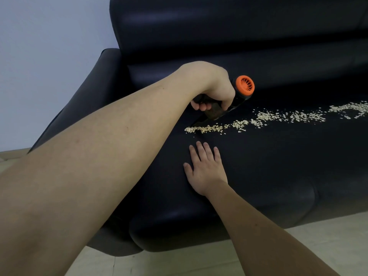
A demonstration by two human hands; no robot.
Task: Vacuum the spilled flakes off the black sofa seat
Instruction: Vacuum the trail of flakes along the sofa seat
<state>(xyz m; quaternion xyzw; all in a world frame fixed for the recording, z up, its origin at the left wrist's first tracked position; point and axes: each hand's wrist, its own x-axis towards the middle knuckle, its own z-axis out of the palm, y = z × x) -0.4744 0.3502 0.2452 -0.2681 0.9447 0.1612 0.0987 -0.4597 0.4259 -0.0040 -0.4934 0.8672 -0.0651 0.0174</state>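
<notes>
A trail of pale flakes (258, 118) runs across the black sofa seat (278, 166) from its middle to the right edge of view. My left hand (214, 90) grips a small black handheld vacuum (214, 113) with an orange rear vent (245, 85). Its dark nozzle tip (196, 126) points down-left and meets the left end of the trail. My right hand (206, 168) rests flat, palm down, on the seat just in front of the flakes, fingers straight and holding nothing.
The sofa's padded backrest (239, 36) rises behind the flakes and its left armrest (85, 100) slopes down beside my left forearm. A pale wall (49, 46) stands to the left. Light floor (179, 263) lies below the seat's front edge.
</notes>
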